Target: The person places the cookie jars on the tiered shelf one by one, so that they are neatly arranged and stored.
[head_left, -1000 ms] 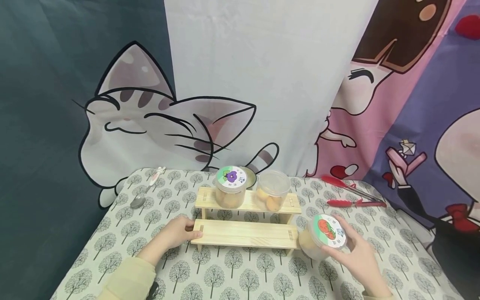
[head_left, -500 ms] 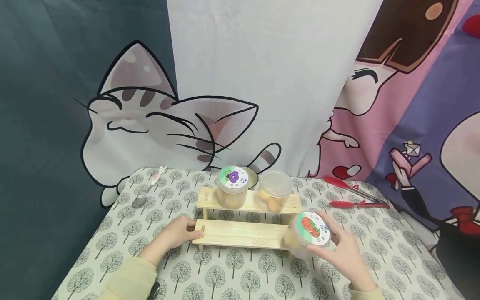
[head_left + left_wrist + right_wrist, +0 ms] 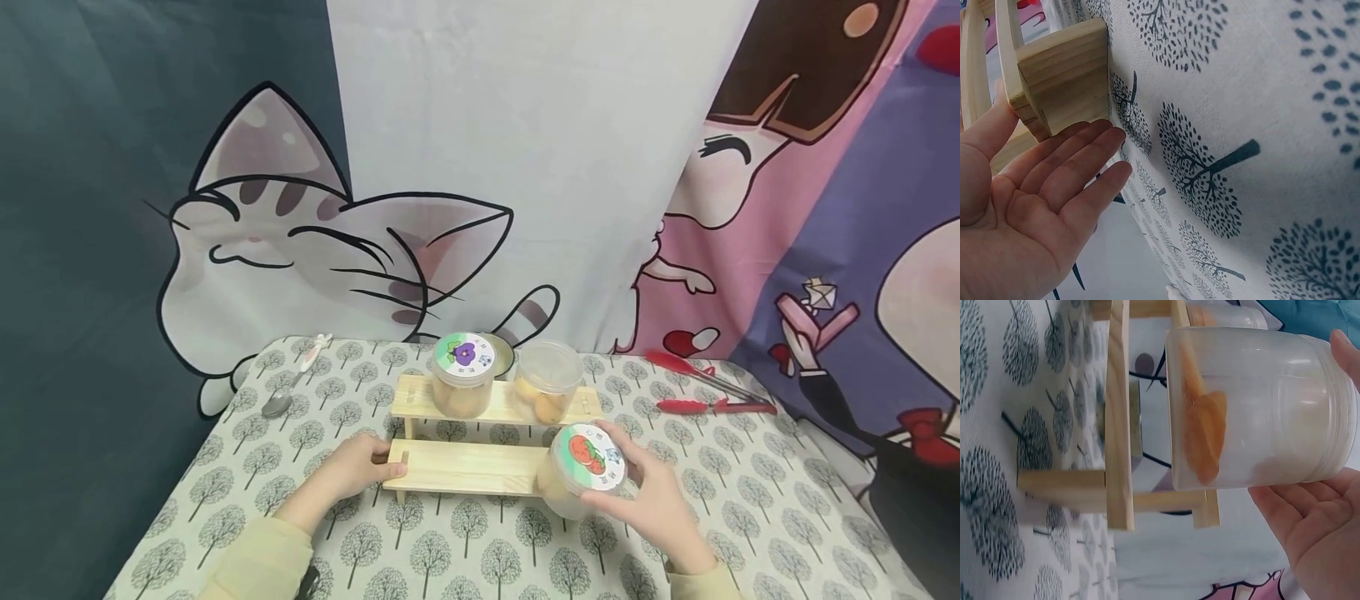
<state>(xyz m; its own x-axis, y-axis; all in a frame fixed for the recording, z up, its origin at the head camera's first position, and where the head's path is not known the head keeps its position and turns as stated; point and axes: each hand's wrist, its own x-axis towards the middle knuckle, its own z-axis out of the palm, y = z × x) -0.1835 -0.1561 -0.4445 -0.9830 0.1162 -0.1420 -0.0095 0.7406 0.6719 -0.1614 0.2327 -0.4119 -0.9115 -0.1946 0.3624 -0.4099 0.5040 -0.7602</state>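
My left hand (image 3: 351, 471) pinches the left end of a two-step wooden shelf (image 3: 465, 468), thumb on the lower board. In the left wrist view its fingers (image 3: 1079, 162) extend by the shelf's side leg. My right hand (image 3: 648, 504) grips a clear plastic jar (image 3: 562, 492) whose round lid has a red fruit picture. Orange pieces (image 3: 1205, 437) lie at the jar's bottom. In the right wrist view a gap shows between the jar and the lower board (image 3: 1119, 425). On the upper step stand a jar with a purple flower lid (image 3: 462, 379) and an unlabelled clear jar (image 3: 546, 387).
Red-tipped tongs (image 3: 712, 407) lie at the back right. A spoon (image 3: 277, 405) with a white handle lies at the back left. A round pale object (image 3: 498, 357) is partly hidden behind the upper jars. A patterned cloth (image 3: 427, 558) covers the table; a cartoon curtain (image 3: 540, 167) hangs behind.
My right hand has carried the jar leftward, from beside the shelf's right end to over the right part of the lower step. My left hand stays on the shelf.
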